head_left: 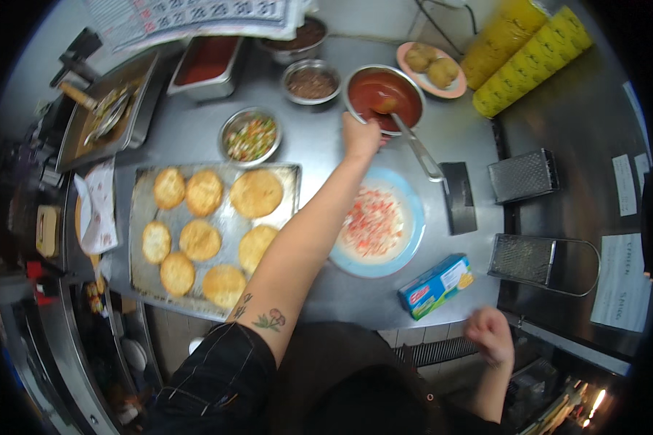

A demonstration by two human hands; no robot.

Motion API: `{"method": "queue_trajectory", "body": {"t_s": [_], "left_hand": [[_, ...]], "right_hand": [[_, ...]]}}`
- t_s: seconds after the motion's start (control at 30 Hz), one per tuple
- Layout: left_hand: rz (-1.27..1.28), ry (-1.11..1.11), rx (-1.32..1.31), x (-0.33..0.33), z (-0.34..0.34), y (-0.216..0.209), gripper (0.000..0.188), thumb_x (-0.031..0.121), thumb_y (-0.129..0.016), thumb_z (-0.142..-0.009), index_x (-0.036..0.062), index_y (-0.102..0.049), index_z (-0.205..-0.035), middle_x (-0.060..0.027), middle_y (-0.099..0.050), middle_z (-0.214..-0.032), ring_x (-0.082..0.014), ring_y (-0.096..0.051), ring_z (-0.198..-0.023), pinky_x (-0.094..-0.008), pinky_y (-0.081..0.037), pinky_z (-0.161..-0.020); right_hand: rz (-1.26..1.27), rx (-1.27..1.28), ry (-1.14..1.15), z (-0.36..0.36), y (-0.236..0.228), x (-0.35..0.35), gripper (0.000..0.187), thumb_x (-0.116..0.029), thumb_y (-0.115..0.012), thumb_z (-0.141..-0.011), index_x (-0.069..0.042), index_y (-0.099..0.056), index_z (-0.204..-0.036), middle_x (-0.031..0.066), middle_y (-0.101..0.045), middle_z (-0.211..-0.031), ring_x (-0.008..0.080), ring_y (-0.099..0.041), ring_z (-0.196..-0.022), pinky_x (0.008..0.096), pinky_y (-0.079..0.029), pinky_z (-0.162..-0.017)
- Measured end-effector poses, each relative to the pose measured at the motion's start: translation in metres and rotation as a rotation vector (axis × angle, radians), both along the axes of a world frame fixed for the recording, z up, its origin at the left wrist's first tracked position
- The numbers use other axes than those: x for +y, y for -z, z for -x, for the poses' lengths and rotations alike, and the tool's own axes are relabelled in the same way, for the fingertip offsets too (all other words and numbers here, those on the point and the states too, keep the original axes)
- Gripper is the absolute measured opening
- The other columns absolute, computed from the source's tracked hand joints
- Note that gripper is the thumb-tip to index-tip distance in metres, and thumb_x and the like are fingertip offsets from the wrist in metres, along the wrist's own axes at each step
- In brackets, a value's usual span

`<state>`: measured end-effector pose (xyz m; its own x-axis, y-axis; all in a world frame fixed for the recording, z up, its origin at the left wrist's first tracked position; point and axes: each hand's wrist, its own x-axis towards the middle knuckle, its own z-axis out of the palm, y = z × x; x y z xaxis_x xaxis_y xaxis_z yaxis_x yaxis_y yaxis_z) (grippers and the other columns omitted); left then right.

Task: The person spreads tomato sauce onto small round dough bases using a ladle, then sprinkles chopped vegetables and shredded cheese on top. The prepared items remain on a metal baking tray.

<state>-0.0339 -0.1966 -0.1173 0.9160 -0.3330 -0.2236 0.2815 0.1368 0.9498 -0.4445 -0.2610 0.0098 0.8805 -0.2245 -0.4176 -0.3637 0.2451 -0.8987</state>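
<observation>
Baking tray (144,286) at 9 o'clock: fried rounds close-packed, forearm crossing near corner could knock one. Left hand (360,136) at 12 o'clock, fingers closed on ladle (406,134) in red sauce bowl (406,85); loaded ladle may drip beside blue plate (412,243). Right hand (490,335) at 5 o'clock, loosely fisted, empty.

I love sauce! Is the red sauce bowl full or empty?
Fairly full: red sauce covers the inside of the sauce bowl, and the ladle dips into it.

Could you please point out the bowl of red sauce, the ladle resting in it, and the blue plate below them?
Bowl of red sauce (406,78): head view, on its metal rim, right side.
Ladle (418,148): head view, midway along its metal handle.
Blue plate (412,243): head view, on its bare blue rim, right side.
</observation>
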Motion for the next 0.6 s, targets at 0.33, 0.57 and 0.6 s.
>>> {"method": "queue_trajectory", "body": {"t_s": [0.33,0.57,0.6], "left_hand": [[-0.098,0.139,-0.038,0.133,0.077,-0.058,0.035,0.011,-0.058,-0.085,-0.0029,-0.035,-0.107,-0.02,-0.057,-0.093,-0.023,-0.066,-0.074,-0.0297,-0.054,-0.054],[0.201,0.642,-0.051,0.294,0.163,-0.071,0.027,0.015,-0.051,-0.091,0.001,-0.043,-0.112,-0.0123,-0.055,-0.11,-0.0198,-0.06,-0.095,-0.0302,-0.049,-0.076],[0.251,0.777,-0.046,0.327,0.172,-0.07,0.029,0.018,-0.048,-0.093,0.001,-0.045,-0.116,-0.0121,-0.055,-0.113,-0.0207,-0.057,-0.103,-0.0328,-0.047,-0.085]], "right_hand": [[0.535,1.153,-0.346,0.278,0.179,0.121,0.019,-0.017,-0.063,-0.073,-0.006,-0.059,-0.088,0.0081,-0.06,-0.079,0.0208,-0.058,-0.077,0.0311,-0.046,-0.067],[0.888,0.845,-0.644,0.306,0.231,0.137,0.036,-0.023,-0.07,-0.065,-0.001,-0.064,-0.093,0.0135,-0.066,-0.092,0.0271,-0.062,-0.092,0.0355,-0.049,-0.081],[0.722,0.94,-0.62,0.246,0.206,0.154,0.043,-0.024,-0.072,-0.063,-0.002,-0.061,-0.099,0.0143,-0.063,-0.099,0.029,-0.06,-0.097,0.0359,-0.047,-0.084]]}}
